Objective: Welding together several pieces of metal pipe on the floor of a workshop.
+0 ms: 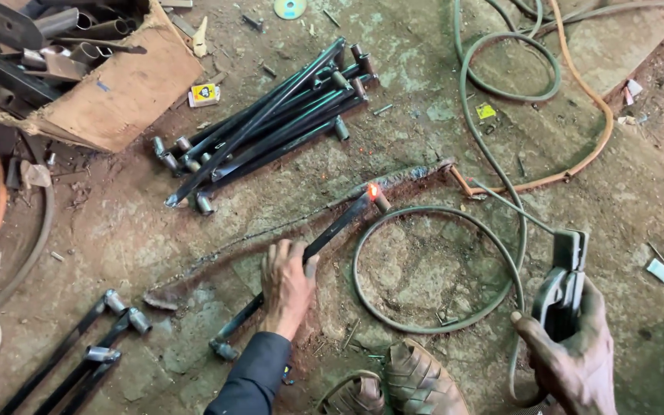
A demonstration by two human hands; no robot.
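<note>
Right hand (574, 361) partly out of frame

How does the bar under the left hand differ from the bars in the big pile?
The bar under the left hand lies alone; the piled bars lie stacked together. Its far end glows orange; theirs are dark. Both are black with short tube pieces at their ends.

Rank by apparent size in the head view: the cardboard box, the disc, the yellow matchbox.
1. cardboard box, largest by far, though cut off by the frame.
2. disc, partly cropped at the top edge.
3. yellow matchbox, close to the disc, so this order is unsure.
</note>
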